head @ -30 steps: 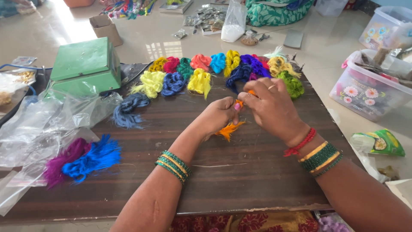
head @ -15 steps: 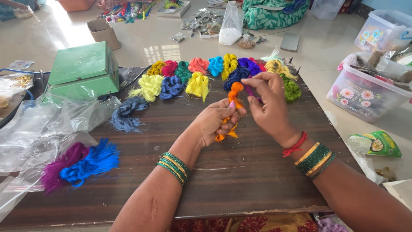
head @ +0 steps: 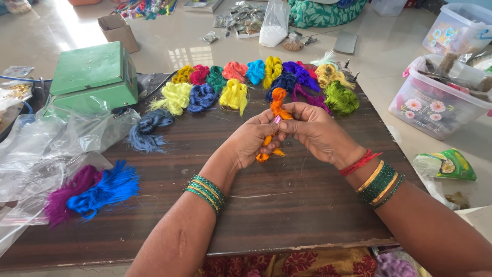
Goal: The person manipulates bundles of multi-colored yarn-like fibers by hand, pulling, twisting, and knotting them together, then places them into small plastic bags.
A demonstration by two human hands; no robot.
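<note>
Orange thread bundle (head: 277, 105) stands upright between both hands above the middle of the dark wooden table (head: 287, 205), its looped top free and its tail ends poking out below the left palm. The left hand (head: 251, 141) is clenched around the lower part of the bundle, while the right hand (head: 315, 128) pinches it just under the loop with thumb and forefinger; something small and pink seems to sit at that pinch, though the view is too fine to be sure. Beyond the bundle, along the far edge of the table, lies a row of coloured thread bundles (head: 236, 95). A blue tassel (head: 105, 190) and a purple one rest well to the near left of it. To handle the bundle well, the lower grip should stay firm so the strands keep together, and the pinch should stay close under the loop.
</note>
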